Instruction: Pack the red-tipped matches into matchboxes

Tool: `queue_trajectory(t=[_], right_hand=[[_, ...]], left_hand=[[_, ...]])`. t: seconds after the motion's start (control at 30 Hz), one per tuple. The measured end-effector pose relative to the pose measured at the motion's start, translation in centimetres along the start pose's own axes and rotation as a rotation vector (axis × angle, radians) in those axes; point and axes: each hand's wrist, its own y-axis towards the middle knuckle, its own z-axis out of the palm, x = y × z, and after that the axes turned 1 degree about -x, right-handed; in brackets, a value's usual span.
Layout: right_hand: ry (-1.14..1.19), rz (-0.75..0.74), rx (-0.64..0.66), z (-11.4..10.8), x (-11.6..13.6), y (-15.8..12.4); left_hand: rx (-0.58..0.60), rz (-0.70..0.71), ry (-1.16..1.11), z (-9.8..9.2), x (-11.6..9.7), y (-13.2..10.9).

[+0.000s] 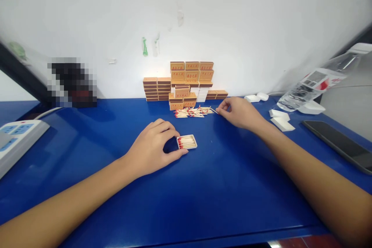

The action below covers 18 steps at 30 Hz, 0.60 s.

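My left hand [155, 145] rests on the blue table, thumb and forefinger closed on the two sides of a small white matchbox tray [195, 146]. Red-tipped matches [186, 142] lie side by side inside it, heads to the left. Farther back is a loose pile of matches [193, 112]. At the right end of that pile, my right hand [236, 111] pinches a single match [214, 111] between thumb and fingertips. Just behind the pile stand stacked orange matchboxes [184, 75], some facing front and others showing their brown striking sides.
A plastic bottle [314, 81] leans at the right, near white block-like pieces [280, 120] and a dark phone [337, 139]. At the left edge sits a white power strip [23, 135]. Behind the blue table [186, 201] rises a white wall [116, 15].
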Motion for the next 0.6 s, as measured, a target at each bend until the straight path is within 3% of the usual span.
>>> queue_trajectory(t=[0.17, 0.27, 0.4, 0.6], right_hand=[[-0.056, -0.019, 0.109, 0.6, -0.7, 0.2], [-0.044, -0.031, 0.097, 0.2, -0.2, -0.1], [0.075, -0.061, -0.001, -0.9, 2.0, -1.2], [0.346, -0.286, 0.077, -1.2, 5.6, -3.9]], left_hand=[[-0.005, -0.001, -0.001, 0.0, 0.0, 0.0], [-0.006, -0.004, 0.002, 0.0, 0.1, 0.0], [-0.009, -0.005, -0.003, 0.0, 0.0, 0.0], [-0.003, -0.014, -0.008, 0.0, 0.0, 0.0]])
